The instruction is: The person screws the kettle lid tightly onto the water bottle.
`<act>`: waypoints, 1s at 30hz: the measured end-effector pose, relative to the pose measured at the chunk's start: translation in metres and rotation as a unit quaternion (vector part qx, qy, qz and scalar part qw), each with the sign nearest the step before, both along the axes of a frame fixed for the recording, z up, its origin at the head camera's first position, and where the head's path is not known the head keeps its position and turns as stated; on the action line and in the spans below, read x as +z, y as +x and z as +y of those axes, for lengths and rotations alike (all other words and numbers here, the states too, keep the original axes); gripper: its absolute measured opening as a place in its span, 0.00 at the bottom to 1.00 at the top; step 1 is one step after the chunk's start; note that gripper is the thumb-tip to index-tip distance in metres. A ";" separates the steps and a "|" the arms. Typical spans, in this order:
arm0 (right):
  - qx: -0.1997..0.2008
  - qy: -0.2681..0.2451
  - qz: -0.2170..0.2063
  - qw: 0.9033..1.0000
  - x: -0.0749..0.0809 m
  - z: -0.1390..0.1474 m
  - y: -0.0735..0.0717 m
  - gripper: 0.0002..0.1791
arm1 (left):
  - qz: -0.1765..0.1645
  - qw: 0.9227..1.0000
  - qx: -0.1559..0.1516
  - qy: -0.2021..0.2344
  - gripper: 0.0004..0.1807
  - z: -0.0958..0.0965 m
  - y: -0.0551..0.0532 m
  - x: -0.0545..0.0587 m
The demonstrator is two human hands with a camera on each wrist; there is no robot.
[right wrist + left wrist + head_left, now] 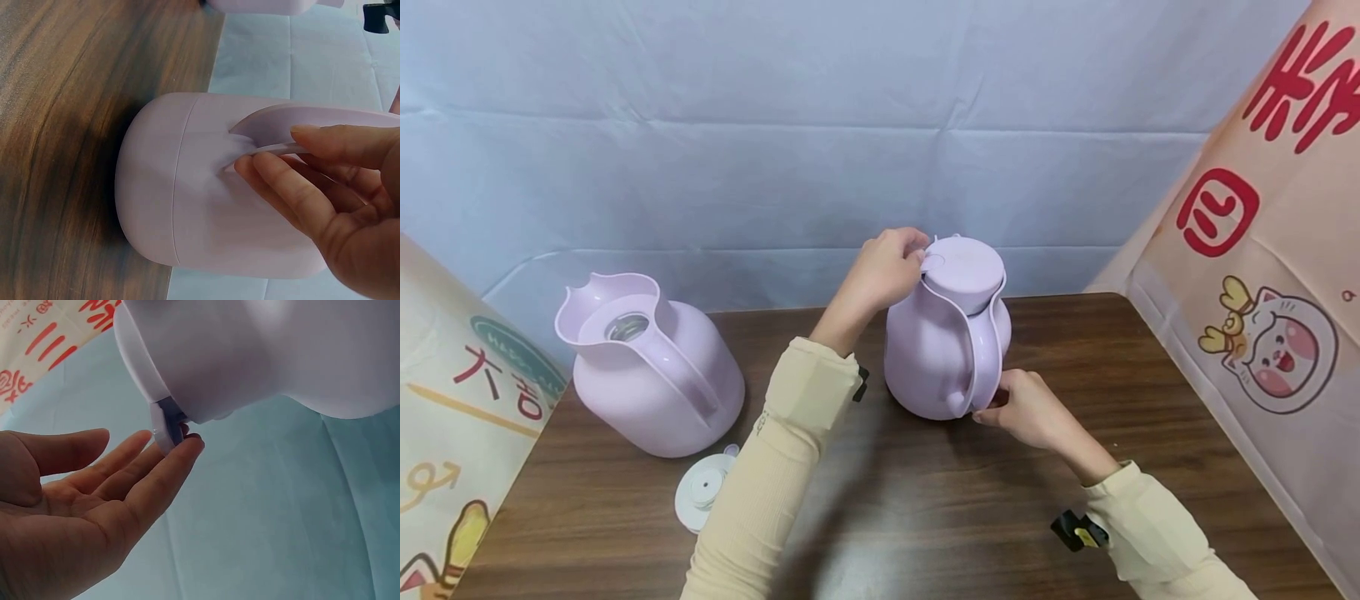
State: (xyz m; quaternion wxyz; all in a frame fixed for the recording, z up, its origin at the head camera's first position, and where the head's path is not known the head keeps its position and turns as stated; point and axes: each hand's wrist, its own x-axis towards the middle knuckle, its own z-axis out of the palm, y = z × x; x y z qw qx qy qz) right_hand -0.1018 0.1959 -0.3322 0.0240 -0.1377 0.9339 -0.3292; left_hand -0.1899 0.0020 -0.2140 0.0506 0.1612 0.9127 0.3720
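A lilac thermos jug (pixel 928 354) stands upright on the table, its round lid (pixel 964 265) seated in the top. My left hand (pixel 891 265) is at the lid's left edge; in the left wrist view its fingertips (pixel 190 445) touch the small lid tab (pixel 164 430), while the thumb stays apart from it. Low on the jug's near side, my right hand (pixel 1026 408) pinches the handle (pixel 985 367) between thumb and fingers, as the right wrist view also shows.
A second lilac jug (pixel 662 375) stands at the left with its top uncovered. In front of it lies a round white lid (pixel 700 492), partly hidden by my left sleeve. Pale cloth (pixel 775 192) hangs behind the wooden table (pixel 925 517), and printed sheets (pixel 1247 250) flank both sides.
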 end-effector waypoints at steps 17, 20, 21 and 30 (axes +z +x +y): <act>0.000 0.002 0.002 1.000 0.001 0.000 0.000 0.05 | 0.013 0.999 0.038 0.019 0.17 -0.012 0.017 0.003; 0.000 0.003 0.004 1.000 0.000 0.000 0.000 0.05 | 0.017 0.999 0.038 0.025 0.17 -0.013 0.021 0.003; 0.001 0.003 0.004 1.000 0.000 0.000 0.000 0.06 | 0.019 0.999 0.037 0.026 0.16 -0.013 0.022 0.002; 0.000 -0.002 0.004 1.000 0.001 -0.001 0.001 0.06 | 0.020 0.999 0.018 0.030 0.16 -0.009 0.027 0.001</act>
